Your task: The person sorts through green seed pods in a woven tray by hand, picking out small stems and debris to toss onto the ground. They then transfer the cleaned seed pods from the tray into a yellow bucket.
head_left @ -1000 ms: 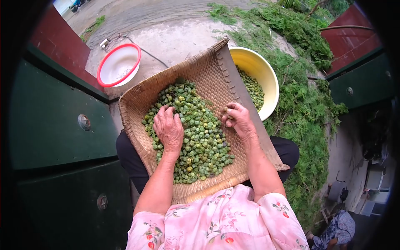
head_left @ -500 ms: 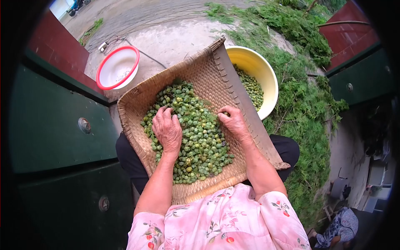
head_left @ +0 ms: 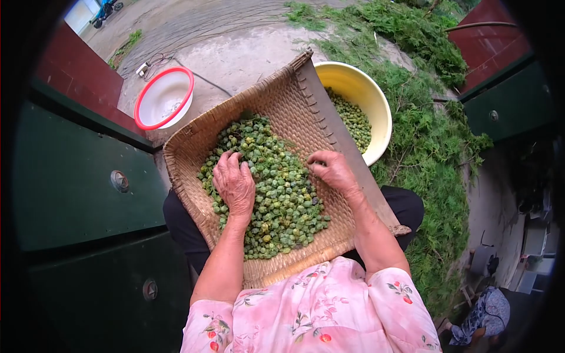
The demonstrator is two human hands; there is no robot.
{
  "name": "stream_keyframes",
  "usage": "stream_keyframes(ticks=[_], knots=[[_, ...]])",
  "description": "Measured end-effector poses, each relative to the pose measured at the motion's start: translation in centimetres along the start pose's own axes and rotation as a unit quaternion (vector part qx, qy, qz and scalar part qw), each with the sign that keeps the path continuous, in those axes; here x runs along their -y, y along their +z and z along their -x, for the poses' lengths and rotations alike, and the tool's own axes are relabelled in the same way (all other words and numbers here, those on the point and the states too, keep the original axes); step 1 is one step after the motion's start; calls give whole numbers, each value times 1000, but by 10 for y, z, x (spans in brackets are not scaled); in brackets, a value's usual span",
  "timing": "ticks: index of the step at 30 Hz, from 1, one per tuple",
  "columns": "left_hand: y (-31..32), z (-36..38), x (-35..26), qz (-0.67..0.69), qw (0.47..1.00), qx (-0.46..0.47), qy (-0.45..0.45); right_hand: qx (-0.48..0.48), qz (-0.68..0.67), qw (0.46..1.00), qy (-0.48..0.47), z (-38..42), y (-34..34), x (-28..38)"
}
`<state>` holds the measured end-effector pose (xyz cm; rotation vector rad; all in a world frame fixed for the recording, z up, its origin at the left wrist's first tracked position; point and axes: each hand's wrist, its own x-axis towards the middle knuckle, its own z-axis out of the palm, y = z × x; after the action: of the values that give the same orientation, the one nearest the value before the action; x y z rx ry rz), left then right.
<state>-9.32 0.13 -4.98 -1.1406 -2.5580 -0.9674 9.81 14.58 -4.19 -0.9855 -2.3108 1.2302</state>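
With my left grip (head_left: 235,182) half-open on green cones (head_left: 285,203) and my right grip (head_left: 335,171) curled, hold unclear, shifting knees (head_left: 406,213) could tip the tray (head_left: 276,100).

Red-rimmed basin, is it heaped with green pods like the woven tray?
No, the red-rimmed basin shows a mostly bare white inside with only small specks, while the green pods lie heaped in the woven tray.
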Motion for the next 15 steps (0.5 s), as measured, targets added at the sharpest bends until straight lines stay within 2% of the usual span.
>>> stream_keyframes(ticks=[1,5,8,9,10,11,14,15], knots=[[0,0,0,0,1000,0,0,30,86,996,-8,3,1,2],[0,0,0,0,1000,2,-1,22,148,989,-7,10,12,5],[1,1,1,-6,1000,0,5,-20,50,999,-3,8,11,-4],[2,1,2,-9,1000,3,6,-6,-125,989,76,8,4,-1],[2,1,3,-11,1000,6,8,9,-295,943,152,9,-6,2],[1,1,2,-7,1000,3,7,23,-454,862,223,9,-11,5],[0,0,0,0,1000,-2,5,-6,-518,825,227,8,-12,8],[0,0,0,-2,1000,-1,5,19,-455,858,239,7,-12,4]])
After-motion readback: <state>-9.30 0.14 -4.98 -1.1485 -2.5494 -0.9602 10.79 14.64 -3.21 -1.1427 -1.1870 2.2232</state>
